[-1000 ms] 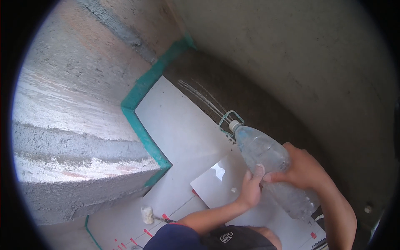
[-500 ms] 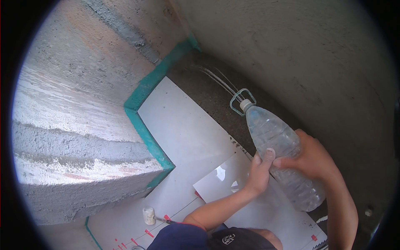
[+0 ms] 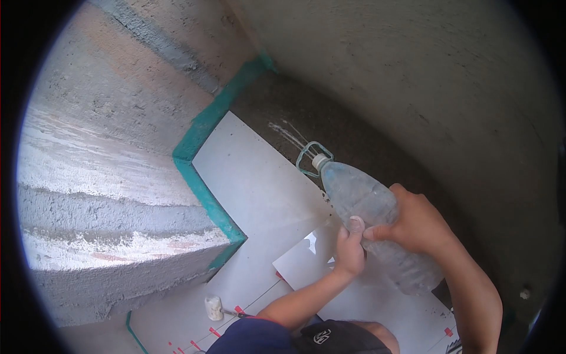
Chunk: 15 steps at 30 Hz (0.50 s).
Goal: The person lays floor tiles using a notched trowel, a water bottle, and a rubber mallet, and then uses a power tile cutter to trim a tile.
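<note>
A large clear plastic bottle with a white cap and pale green carrying handle points toward the far corner, sending thin water jets over the dark, damp screed. My right hand grips its middle, thumb across the plastic, while my left hand presses round it from below left, part of its fingers hidden. Beneath the bottle lie large white floor tiles, with a glossy square piece laid on top. A white-headed mallet rests at the lower edge beside red tile clips.
A rough plastered wall with a stepped corner stands on the left, banded at its foot by teal coating. A darker plain wall rises along the right. Toothed edges of something show at the lower right beside my forearm.
Both hands with the bottle moved up and right, then back leftward, ending slightly higher and left of their first position. The water jets keep coming out, now looking fainter and shorter.
</note>
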Tool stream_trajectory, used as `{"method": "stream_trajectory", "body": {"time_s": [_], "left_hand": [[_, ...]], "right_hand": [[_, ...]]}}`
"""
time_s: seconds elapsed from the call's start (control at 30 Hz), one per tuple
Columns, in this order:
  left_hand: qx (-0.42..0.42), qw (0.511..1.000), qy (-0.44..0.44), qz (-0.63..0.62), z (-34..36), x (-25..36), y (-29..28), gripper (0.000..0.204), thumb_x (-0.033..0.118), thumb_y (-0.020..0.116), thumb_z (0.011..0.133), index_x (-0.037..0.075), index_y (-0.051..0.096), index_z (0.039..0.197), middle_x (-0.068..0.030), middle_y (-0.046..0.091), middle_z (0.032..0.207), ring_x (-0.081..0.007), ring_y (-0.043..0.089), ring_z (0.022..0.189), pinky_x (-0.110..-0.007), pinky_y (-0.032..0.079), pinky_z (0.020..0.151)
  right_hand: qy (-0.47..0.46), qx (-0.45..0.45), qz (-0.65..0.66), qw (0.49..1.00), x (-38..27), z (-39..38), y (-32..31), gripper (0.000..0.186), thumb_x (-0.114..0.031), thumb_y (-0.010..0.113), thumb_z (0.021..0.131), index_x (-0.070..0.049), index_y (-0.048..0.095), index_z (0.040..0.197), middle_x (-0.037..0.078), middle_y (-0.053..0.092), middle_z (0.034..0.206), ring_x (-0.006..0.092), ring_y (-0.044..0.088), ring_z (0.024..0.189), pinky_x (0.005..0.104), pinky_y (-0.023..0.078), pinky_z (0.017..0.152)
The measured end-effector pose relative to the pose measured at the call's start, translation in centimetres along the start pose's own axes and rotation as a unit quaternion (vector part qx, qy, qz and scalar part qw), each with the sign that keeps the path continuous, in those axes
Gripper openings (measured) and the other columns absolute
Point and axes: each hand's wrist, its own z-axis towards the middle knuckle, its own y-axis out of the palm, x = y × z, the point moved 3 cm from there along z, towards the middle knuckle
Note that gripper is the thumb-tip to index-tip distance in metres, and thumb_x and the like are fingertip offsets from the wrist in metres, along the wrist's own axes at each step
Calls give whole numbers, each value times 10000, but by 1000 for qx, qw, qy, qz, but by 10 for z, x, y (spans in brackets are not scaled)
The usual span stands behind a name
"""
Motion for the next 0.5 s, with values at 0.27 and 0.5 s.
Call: {"method": "stream_trajectory", "body": {"time_s": [0.27,0.5], "left_hand": [[-98,973,-147,149,-10,-24,-8,530,524,329,1019,54,565,951,-13,525,841,-116,491,744,-264,397,650],[-182,959,-163,146,-30,-44,15,589,561,328,1005,38,586,1090,-51,560,966,-132,510,855,-275,423,763]], "right_hand": [[41,-33,-31,998,18,-14,1,683,-345,844,635,28,554,1128,253,667,991,373,667,918,418,529,801],[59,-11,-64,996,49,-32,-6,673,-345,847,622,27,565,1107,250,669,997,376,665,929,412,523,821]]}}
